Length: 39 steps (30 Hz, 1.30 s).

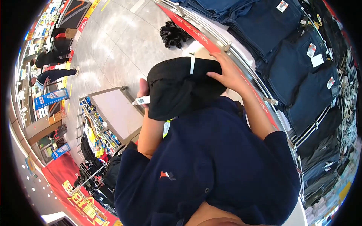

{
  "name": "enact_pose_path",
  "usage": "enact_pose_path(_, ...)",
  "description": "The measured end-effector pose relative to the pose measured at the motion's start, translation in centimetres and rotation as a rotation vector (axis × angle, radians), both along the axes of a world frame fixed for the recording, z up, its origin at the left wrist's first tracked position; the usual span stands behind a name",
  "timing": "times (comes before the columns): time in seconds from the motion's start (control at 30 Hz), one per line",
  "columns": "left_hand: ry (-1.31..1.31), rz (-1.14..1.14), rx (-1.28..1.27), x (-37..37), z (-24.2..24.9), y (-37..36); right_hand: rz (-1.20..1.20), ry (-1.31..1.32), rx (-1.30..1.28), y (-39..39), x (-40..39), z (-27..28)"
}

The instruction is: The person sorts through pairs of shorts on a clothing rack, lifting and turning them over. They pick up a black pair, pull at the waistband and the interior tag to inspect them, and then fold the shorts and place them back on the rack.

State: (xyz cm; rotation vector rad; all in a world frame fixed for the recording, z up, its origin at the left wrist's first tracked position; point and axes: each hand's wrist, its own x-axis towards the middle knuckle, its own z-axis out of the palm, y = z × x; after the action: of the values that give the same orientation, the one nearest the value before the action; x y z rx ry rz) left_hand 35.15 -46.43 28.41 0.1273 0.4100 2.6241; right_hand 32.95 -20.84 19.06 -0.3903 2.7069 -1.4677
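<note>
A folded black garment [177, 90] with a white strip on it [192, 64] is held up in front of my navy shirt [211, 165]. My left hand [143, 90] grips its left edge, and a small white tag-like object [142, 100] sticks out by the fingers. My right hand [226, 73] lies on the garment's upper right side with fingers curled over it. Most of the left hand is hidden behind the cloth.
Dark blue jeans [298, 71] with paper tags hang on a rack along a metal rail with a red strip [196, 34]. A black bundle [173, 34] lies on the tiled floor. A display table [113, 109] with shelved goods stands left. Other people [52, 56] are far left.
</note>
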Motion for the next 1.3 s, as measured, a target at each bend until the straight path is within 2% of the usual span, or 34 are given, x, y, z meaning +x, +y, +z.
enact_pose_path(0.03, 0.009, -0.01, 0.03, 0.0, 0.0, 0.3, -0.043, -0.011, -0.057, -0.2, 0.2, 0.0)
enact_pose_path(0.17, 0.06, -0.029, 0.068, -0.2, -0.7, 1.2, 0.166, -0.326, -0.225, 1.6, -0.9, 1.1)
enact_pose_path(0.23, 0.08, -0.076, 0.175, -1.0, -0.2, 1.1, 0.26, -0.537, -0.523, 2.6, -1.0, 0.0)
enact_pose_path(0.27, 0.177, -0.012, 0.14, -1.5, -0.9, 0.3, 0.308, -0.643, -0.671, 3.1, -1.1, -0.4)
enact_pose_path(0.3, 0.272, 0.053, 0.104, -2.0, -2.3, -1.1, 0.245, -0.684, -0.784, 3.5, -1.0, 0.1)
enact_pose_path(0.33, 0.221, 0.183, 0.011, -1.5, -2.3, -2.1, 0.24, -0.741, -1.08, 4.0, -0.9, 0.4)
enact_pose_path(0.4, 0.123, 0.423, -0.193, -0.6, -4.1, -5.0, 0.195, -0.823, -1.424, 4.6, -1.1, 1.4)
enact_pose_path(0.47, 0.093, 0.618, -0.332, 0.8, -11.7, -10.5, 0.279, -0.815, -1.555, 4.3, -1.9, 2.4)
enact_pose_path(0.57, 0.126, 0.698, -0.363, 3.1, -13.3, -10.7, 0.325, -0.828, -1.686, 3.2, -3.0, 3.7)
enact_pose_path(0.6, 0.163, 0.702, -0.355, 3.2, -10.8, -8.7, 0.326, -0.838, -1.72, 2.6, -3.3, 4.0)
enact_pose_path(0.7, 0.152, 0.673, -0.194, 3.9, -8.6, -7.4, 0.393, -0.852, -1.663, 1.0, -4.4, 4.2)
enact_pose_path(0.8, 0.011, 0.523, -0.104, 3.9, -7.1, -8.8, 0.455, -0.883, -1.672, -1.3, -5.4, 4.1)
enact_pose_path(0.9, 0.009, 0.255, 0.076, 2.3, -6.5, -9.2, 0.457, -0.866, -1.646, -3.1, -5.5, 5.2)
enact_pose_path(0.97, -0.077, 0.318, -0.256, 2.2, -6.9, -9.0, 0.46, -0.865, -1.597, -4.4, -6.0, 5.5)
enact_pose_path(1.0, -0.096, 0.361, -0.532, 2.2, -7.4, -9.1, 0.408, -0.866, -1.578, -5.3, -6.1, 6.2)
enact_pose_path(1.07, 0.095, 0.327, -0.761, 0.2, -5.0, -6.8, 0.307, -0.868, -1.535, -7.6, -6.6, 7.8)
enact_pose_path(1.13, 0.373, 0.282, -0.975, -2.0, -4.3, -6.8, 0.301, -0.866, -1.489, -9.7, -7.6, 8.0)
enact_pose_path(1.2, 0.451, 0.405, -1.063, -3.8, -1.5, -6.2, 0.251, -0.878, -1.429, -12.1, -8.3, 8.9)
enact_pose_path(1.27, 0.225, 0.5, -0.926, -5.3, -2.5, -7.4, 0.224, -0.883, -1.338, -14.5, -9.2, 9.5)
enact_pose_path(1.3, 0.235, 0.555, -0.926, -5.9, -3.1, -8.5, 0.209, -0.889, -1.289, -15.7, -9.6, 9.8)
